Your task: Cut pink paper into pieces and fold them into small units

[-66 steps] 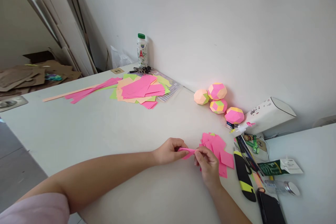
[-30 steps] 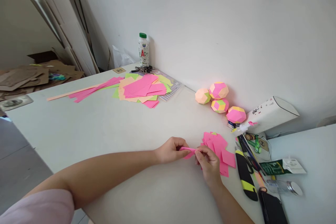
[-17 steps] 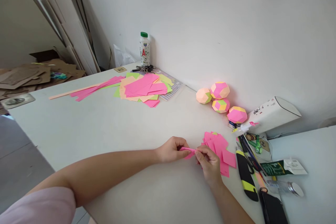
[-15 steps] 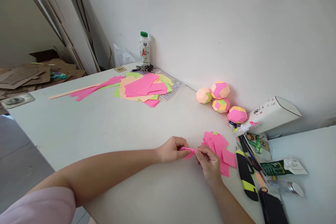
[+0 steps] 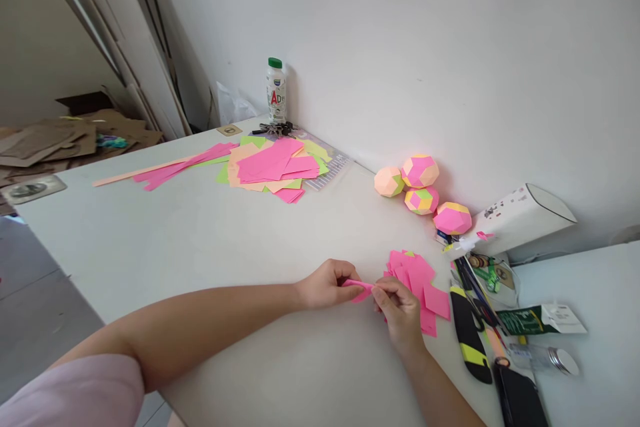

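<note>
Between my two hands is a small piece of pink paper (image 5: 361,287), which looks folded. My left hand (image 5: 330,285) pinches its left end with thumb and curled fingers. At the other end, my right hand (image 5: 399,312) grips it between thumb and fingertips. Part of the paper is hidden by the fingers. Just behind and to the right of my right hand lies a loose pile of pink paper pieces (image 5: 414,277) with a bit of green on top.
Several faceted paper balls (image 5: 420,171) rest by the wall. A larger heap of coloured paper (image 5: 273,163), keys (image 5: 275,129) and a bottle (image 5: 277,92) are at the back. On the right lie a black-and-yellow cutter (image 5: 469,333), a tube (image 5: 540,319), a jar (image 5: 545,358) and a black case (image 5: 520,395).
Hardly anything differs. Both hands keep the same grip on the pink paper, and the camera view has shifted very slightly.
</note>
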`<move>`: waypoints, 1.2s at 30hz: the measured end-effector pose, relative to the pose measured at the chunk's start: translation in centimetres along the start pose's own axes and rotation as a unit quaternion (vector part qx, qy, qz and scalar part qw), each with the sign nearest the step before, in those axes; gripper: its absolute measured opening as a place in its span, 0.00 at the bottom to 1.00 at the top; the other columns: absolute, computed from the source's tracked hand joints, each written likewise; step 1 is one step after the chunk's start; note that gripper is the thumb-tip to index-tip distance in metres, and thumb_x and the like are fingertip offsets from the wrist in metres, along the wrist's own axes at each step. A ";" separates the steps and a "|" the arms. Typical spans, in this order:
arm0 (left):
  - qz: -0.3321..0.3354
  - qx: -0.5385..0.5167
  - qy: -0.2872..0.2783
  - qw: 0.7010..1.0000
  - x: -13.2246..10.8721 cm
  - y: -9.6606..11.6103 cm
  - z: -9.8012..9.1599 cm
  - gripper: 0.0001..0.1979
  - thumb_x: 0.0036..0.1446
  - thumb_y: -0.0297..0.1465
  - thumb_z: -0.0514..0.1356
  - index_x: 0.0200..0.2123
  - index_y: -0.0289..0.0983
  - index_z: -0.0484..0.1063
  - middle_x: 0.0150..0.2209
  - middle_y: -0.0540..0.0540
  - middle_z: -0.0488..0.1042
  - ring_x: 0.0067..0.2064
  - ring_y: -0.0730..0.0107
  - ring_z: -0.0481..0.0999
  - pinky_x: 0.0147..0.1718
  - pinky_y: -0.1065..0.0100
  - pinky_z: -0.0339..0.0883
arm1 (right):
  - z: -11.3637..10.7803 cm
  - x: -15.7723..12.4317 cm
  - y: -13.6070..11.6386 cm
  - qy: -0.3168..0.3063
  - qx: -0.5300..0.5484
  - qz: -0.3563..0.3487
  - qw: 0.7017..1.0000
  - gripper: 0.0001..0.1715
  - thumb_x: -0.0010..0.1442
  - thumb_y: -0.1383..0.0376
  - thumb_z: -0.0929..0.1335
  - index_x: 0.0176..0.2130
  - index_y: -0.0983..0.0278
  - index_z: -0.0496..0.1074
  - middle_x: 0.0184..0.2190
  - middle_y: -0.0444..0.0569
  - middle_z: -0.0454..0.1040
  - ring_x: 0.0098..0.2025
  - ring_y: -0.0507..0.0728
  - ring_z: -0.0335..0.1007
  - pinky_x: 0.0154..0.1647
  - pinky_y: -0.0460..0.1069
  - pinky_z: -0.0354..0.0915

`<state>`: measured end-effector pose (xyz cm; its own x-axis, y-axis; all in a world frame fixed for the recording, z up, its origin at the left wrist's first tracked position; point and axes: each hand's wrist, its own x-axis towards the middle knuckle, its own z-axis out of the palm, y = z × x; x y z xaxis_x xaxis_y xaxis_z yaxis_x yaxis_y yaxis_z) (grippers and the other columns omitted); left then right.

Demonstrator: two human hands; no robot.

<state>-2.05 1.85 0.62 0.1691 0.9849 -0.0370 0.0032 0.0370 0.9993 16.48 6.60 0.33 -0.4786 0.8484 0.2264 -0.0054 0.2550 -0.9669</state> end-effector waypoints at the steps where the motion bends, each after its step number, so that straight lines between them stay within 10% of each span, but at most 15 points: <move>1: 0.002 0.001 0.000 1.000 0.0 -0.1 0.0 0.12 0.52 0.35 0.60 0.24 0.33 0.67 0.21 0.54 0.61 0.22 0.79 0.58 0.19 0.74 0.51 | 0.0 0.0 0.0 -0.002 0.000 -0.001 1.000 0.07 0.58 0.66 0.70 0.27 0.61 0.73 0.24 0.42 0.68 0.21 0.49 0.61 0.21 0.45 0.60; 36: -0.001 0.011 0.006 1.000 0.0 0.4 -0.1 0.09 0.50 0.33 0.60 0.24 0.34 0.67 0.21 0.54 0.62 0.23 0.78 0.59 0.20 0.74 0.52 | -0.2 -0.2 0.3 0.041 0.033 0.059 0.997 0.18 0.62 0.53 0.64 0.31 0.63 0.72 0.17 0.43 0.66 0.20 0.52 0.61 0.21 0.47 0.59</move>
<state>-2.14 1.91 0.98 0.1582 0.9867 -0.0380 0.0245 0.0346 0.9991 16.71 6.60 -0.02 -0.4060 0.9065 0.1160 -0.0111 0.1221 -0.9925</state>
